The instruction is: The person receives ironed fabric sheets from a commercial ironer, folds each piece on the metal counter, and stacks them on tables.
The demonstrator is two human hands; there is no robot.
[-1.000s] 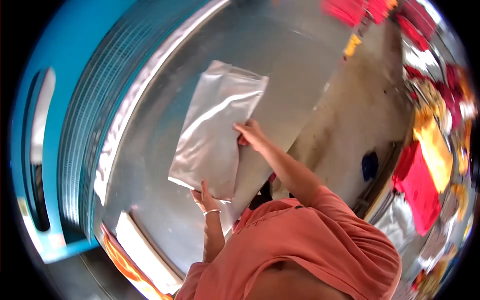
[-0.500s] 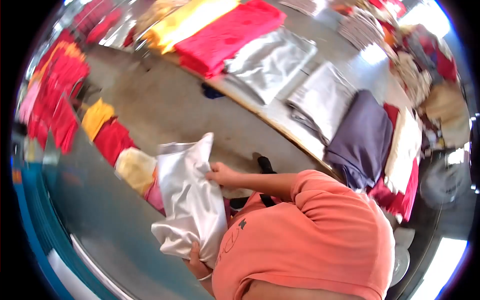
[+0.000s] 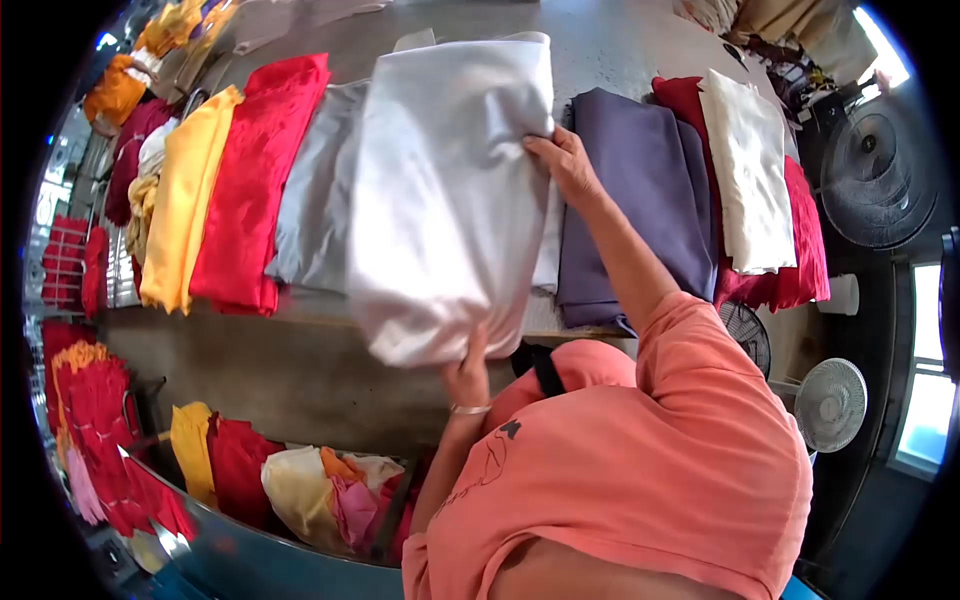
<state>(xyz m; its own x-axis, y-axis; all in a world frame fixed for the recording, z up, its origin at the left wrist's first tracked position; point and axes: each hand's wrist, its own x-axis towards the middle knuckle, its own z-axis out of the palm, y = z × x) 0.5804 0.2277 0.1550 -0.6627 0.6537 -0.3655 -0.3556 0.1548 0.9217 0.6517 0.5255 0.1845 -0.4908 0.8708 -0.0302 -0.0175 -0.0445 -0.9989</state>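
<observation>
A folded white satin cloth [image 3: 440, 200] is held up between my two hands in front of the table. My right hand [image 3: 567, 165] pinches its right edge near the top, thumb over the fabric. My left hand [image 3: 466, 378], with a band on the wrist, grips its lower edge; the fingertips behind the fabric are hidden. Behind the cloth on its left lies a silver-grey folded cloth [image 3: 312, 200], partly covered. A dark purple-grey folded cloth [image 3: 635, 200] lies just right of my right hand.
Red [image 3: 262, 180] and yellow [image 3: 188, 200] folded cloths lie along the table [image 3: 620, 45]; a cream cloth [image 3: 750, 170] lies at right. A metal-edged counter [image 3: 250, 550] with coloured cloths stands lower left. Fans [image 3: 830, 405] stand at right. Another person in orange [image 3: 115, 95] is far left.
My view has turned toward the table. The white satin cloth has moved with both hands from beside the low counter to the table's edge, now spread more upright.
</observation>
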